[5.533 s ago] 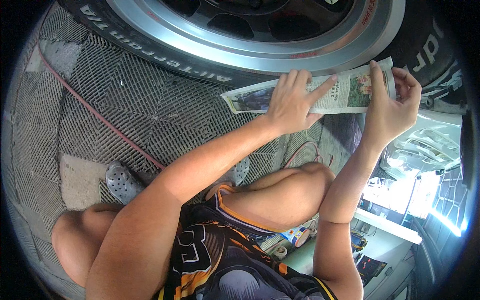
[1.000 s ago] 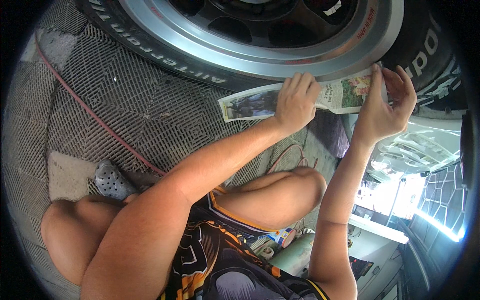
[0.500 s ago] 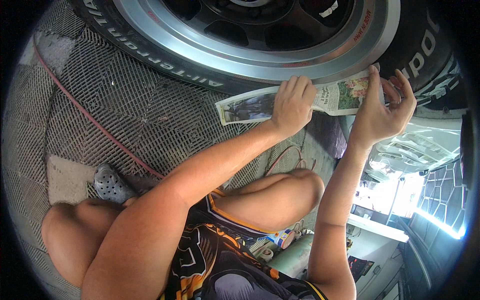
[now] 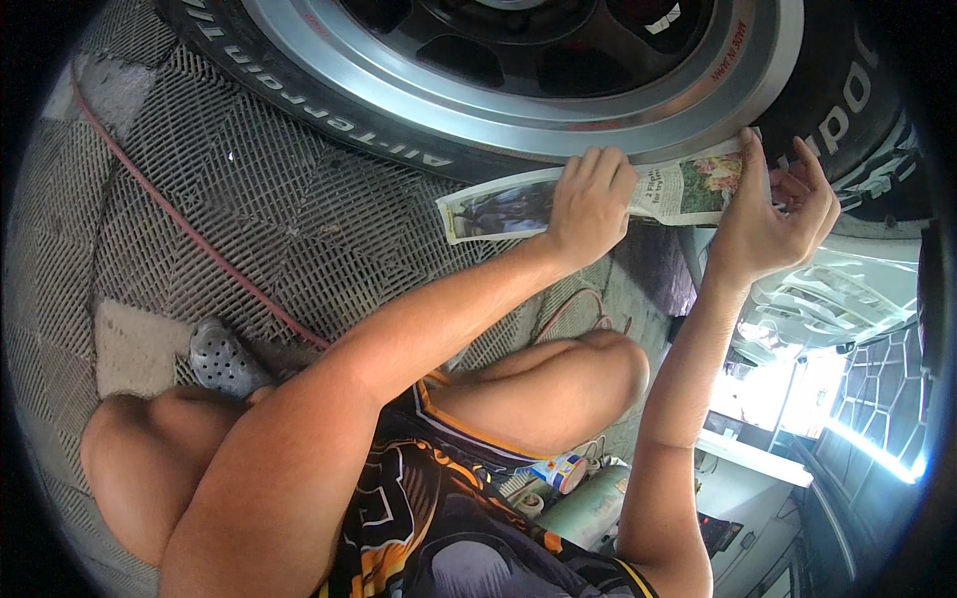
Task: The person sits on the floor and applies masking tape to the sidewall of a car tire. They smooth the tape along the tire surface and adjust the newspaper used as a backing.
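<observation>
A long folded strip of newspaper point(image 4: 503, 209) with colour pictures runs along the lower edge of a wheel's silver rim point(image 4: 449, 115), over the black tire point(image 4: 349, 142). My left hand point(image 4: 593, 204) is closed over the strip's middle, knuckles up, hiding part of the print. At the strip's right end, my right hand point(image 4: 773, 219) holds the paper, its thumb lying along it close to the rim. One finger of that hand stands raised beside the tire, and the others are curled. How far the paper tucks in behind the rim is hidden.
Grey grid mats point(image 4: 289, 199) cover the floor, with a red hose point(image 4: 179, 219) across them. My bent legs and a grey clog point(image 4: 224, 359) are below. A green cylinder point(image 4: 588, 503) and a blue-and-white can point(image 4: 560, 472) stand at my right side. A white vehicle point(image 4: 827, 299) is farther right.
Both hands keep their hold on the newspaper strip, the right one shifting slightly to the right. The wheel sits a little higher and farther right in view.
</observation>
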Demonstrator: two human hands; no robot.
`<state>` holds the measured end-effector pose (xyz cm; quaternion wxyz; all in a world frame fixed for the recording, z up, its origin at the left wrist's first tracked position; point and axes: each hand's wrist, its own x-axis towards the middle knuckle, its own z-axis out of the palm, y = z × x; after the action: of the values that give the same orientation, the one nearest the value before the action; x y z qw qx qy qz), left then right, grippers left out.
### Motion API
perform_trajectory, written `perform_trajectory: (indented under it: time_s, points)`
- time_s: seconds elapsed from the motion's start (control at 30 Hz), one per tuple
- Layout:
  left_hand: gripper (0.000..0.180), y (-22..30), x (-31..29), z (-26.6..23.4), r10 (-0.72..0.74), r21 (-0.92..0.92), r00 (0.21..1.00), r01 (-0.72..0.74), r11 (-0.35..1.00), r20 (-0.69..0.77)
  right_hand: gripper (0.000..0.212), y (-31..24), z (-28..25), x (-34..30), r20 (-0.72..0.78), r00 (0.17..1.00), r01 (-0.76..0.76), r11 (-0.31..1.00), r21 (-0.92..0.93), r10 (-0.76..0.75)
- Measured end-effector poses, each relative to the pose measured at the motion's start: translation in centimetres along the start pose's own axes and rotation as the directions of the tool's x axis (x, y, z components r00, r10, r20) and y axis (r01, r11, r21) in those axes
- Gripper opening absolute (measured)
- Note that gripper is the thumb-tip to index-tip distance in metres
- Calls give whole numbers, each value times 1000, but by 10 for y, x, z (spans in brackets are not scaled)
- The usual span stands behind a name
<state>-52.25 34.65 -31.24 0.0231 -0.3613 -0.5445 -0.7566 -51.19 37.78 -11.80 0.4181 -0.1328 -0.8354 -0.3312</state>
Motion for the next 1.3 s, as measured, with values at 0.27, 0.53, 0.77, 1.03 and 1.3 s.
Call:
perform_trajectory:
  time_s: [0.27, 0.53, 0.77, 1.03, 1.3]
  points:
    - [48, -1, -2, -1, 36, -4, 999, -36, 999, -5, 42, 1, -1, 2, 37, 999, -4, 1000, 28, 3]
    - [59, -1, -4, -5, 39, 17, 999, -39, 999, 35, 56, -10, -2, -5, 74, 995, -55, 997, -62, 60]
    - [57, 3, -2, -7, 18, 2, 999, -18, 1000, 35, 84, -24, 0, -33, 54, 971, -230, 973, -34, 232]
    - [59, -1, -2, -8, 48, 3, 998, -48, 999, 33, 74, -34, 4, -36, 74, 920, -392, 912, 119, 386]
    - [59, 0, -4, -7, 47, -9, 998, -47, 999, 39, 71, -29, 4, -39, 54, 927, -374, 923, 92, 371]
